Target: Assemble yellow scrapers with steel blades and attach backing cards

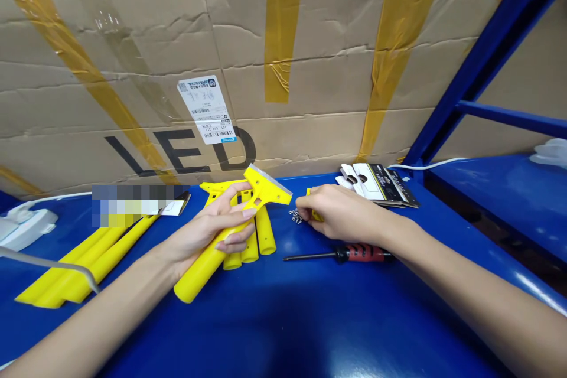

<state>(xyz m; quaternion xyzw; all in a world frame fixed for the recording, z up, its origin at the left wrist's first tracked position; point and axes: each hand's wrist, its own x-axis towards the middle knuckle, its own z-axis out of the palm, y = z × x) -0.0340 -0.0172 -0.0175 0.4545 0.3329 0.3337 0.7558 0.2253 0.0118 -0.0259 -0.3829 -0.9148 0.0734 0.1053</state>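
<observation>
My left hand (221, 227) is wrapped round the handle of a yellow scraper (199, 271), its wide head tilted up to the right with a metal strip along the edge. Several more yellow scrapers (266, 233) lie on the blue surface behind that hand. My right hand (330, 209) reaches down with its fingers pinched together beside a small pile of screws (295, 217). Whatever is between those fingertips is hidden. A yellow part (309, 192) shows partly behind the right hand. Below it lies a screwdriver (361, 253) with a red and black handle, shaft pointing left.
Several long yellow handles (88, 266) lie at left, crossed by a grey cable (53, 261). Black and white card packs (381, 184) sit at back right. A large taped cardboard box (239, 41) walls off the back. A blue metal frame (481, 65) rises at right.
</observation>
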